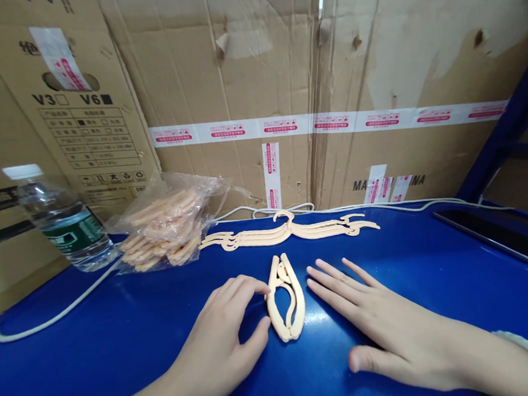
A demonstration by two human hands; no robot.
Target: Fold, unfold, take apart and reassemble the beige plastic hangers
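Observation:
A cream plastic folding clothes hanger [299, 303] lies folded on the blue table [168, 373], its two arms together in a narrow loop. At its left edge is my left hand [226, 327], with index fingertip and thumb apart, touching or nearly touching the plastic; the remaining fingers are curled behind. My right hand [376, 317] rests flat to the right of the folded hanger, fingers stretched and apart from it. Farther back, unfolded hangers [262, 237] lie stacked with their arms spread and a hook pointing up.
At the back left, a clear plastic bag [164, 219] holds several folded hangers beside a water bottle [70, 224]. A dark phone [498, 236] lies at the right. White cable [66, 314] runs along the table, and cardboard [230, 182] walls the back.

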